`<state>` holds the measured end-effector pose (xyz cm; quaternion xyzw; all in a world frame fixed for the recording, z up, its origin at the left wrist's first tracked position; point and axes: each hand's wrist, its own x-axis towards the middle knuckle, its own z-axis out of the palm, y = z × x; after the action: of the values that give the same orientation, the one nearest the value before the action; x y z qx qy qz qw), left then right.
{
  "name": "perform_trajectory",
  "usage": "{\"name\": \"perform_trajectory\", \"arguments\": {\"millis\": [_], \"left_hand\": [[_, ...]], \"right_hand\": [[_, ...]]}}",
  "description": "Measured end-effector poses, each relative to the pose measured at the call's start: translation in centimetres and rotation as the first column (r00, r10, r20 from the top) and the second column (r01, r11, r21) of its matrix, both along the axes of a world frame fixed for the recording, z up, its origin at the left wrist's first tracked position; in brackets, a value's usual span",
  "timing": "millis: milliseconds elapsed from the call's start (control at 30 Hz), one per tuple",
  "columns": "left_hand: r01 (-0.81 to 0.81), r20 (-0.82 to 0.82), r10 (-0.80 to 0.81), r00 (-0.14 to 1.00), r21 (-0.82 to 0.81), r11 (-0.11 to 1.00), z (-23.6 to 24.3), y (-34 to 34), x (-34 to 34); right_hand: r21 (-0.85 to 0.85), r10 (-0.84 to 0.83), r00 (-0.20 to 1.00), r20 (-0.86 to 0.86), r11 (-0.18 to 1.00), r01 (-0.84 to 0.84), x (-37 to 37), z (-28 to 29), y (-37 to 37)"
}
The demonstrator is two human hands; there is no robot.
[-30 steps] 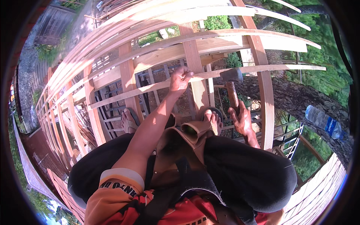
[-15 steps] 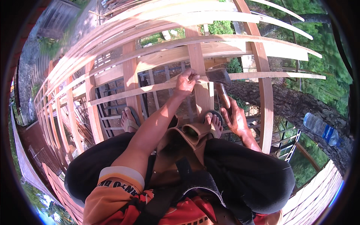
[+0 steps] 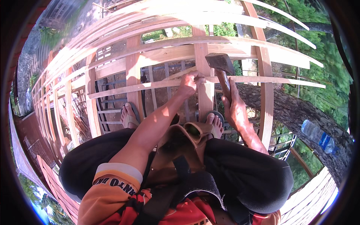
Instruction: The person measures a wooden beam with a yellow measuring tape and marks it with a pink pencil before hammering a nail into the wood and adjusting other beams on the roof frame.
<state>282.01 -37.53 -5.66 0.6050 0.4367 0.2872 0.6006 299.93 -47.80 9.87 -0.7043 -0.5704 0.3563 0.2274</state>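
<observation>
My left hand (image 3: 190,83) is closed in a pinch over a thin wooden batten (image 3: 150,86), where it crosses a thicker rafter (image 3: 205,99). Whatever sits between its fingertips is too small to make out. Just right of it, my right hand (image 3: 237,108) grips a hammer (image 3: 224,80) by its dark, worn handle. The hammer's blocky metal head (image 3: 219,62) is past the batten, apart from my left fingers. A brown tool pouch (image 3: 180,144) hangs between my knees.
More pale battens (image 3: 168,42) run across the rafters ahead. My sandalled feet (image 3: 129,115) rest among the timbers, with gaps to the ground below. At the right, a thick tree trunk (image 3: 300,107) passes close by, and a plastic water bottle (image 3: 318,135) lies against it.
My right hand and the hammer have moved farther from me, and the hammer head has lifted away from the batten. My left hand stays pinched at nearly the same spot.
</observation>
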Motion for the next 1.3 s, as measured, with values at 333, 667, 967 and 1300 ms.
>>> {"name": "perform_trajectory", "arguments": {"millis": [333,667,967,1300], "left_hand": [[0.012,0.027,-0.011,1.000,-0.027,1.000,-3.1,-0.5,0.1],[-0.019,0.106,0.017,0.994,0.015,1.000,-5.0,-0.5,0.9],[0.031,-0.261,0.015,0.965,0.171,0.985,0.2,5.6,-2.4],[0.412,-0.721,-0.510,0.469,-0.331,0.849,-1.2,6.0,-4.8]], "right_hand": [[0.026,-0.094,0.996,-0.003,0.995,0.094,-1.2,2.3,0.4],[-0.206,-0.074,0.996,-0.048,0.977,0.063,-1.9,-2.1,-3.2],[-0.049,-0.208,0.977,0.054,0.976,0.211,-2.5,1.3,-2.5],[0.497,-0.198,0.899,-0.390,0.777,0.386,-3.2,8.0,3.9]]}}
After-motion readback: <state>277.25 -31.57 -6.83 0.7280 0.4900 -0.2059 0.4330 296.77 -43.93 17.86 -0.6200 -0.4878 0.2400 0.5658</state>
